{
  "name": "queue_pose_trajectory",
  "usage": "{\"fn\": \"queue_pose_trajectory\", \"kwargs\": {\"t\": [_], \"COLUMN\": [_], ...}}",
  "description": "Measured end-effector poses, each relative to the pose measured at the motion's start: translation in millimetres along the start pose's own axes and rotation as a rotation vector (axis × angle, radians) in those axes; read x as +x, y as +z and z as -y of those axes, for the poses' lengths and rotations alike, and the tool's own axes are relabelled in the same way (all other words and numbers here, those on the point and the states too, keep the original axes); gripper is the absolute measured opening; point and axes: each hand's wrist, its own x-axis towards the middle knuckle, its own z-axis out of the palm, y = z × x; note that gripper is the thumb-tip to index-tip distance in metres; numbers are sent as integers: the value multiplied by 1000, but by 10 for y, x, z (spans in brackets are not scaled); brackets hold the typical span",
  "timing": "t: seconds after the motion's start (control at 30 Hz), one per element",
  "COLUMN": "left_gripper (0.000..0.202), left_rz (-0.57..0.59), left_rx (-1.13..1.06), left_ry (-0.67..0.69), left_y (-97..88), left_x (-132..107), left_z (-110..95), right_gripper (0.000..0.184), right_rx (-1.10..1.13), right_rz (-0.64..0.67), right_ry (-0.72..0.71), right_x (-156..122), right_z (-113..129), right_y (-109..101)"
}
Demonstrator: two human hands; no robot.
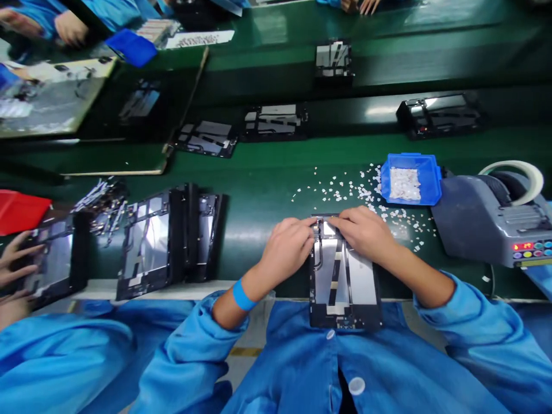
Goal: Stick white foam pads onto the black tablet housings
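An opened tablet-like device (345, 282) lies in front of me, its grey panels and dark flex cables facing up. Its near end overhangs the table edge against my blue jacket. At the device's far left corner, my left hand (288, 246) has its fingers bent and pressed together, thumb and fingertip on the parts there. Close beside it, my right hand (366, 234) rests across the far right edge, fingers together and tips down on a small white patch. Whatever is between either hand's fingertips is too small to make out.
Small white pieces (357, 190) lie scattered beyond the device, beside a blue bin (433, 178) holding more. To the right stands a grey tape dispenser (470, 218). Similar devices (149, 241) lean at left, near a co-worker's hand (17, 261). More devices (276, 122) lie farther back.
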Motion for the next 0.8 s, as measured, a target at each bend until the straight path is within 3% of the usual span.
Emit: {"fn": "queue_pose_trajectory", "kwargs": {"t": [0.17,0.5,0.67,0.8], "left_gripper": [13,19,12,9], "left_rz": [75,135,95,38], "left_rx": [350,387,132,-312], "left_ry": [97,177,71,-185], "left_y": [138,43,-31,-71], "left_x": [28,74,135,276], "left_z": [-30,-24,1,73], "right_gripper": [34,33,32,30], "right_rx": [-144,-216,-227,-206], "right_rz": [89,162,167,167], "right_ry": [-145,-209,-208,-189], "right_x": [134,157,169,159], "right_z": [-46,-80,-53,-73], "right_y": [53,30,23,38]}}
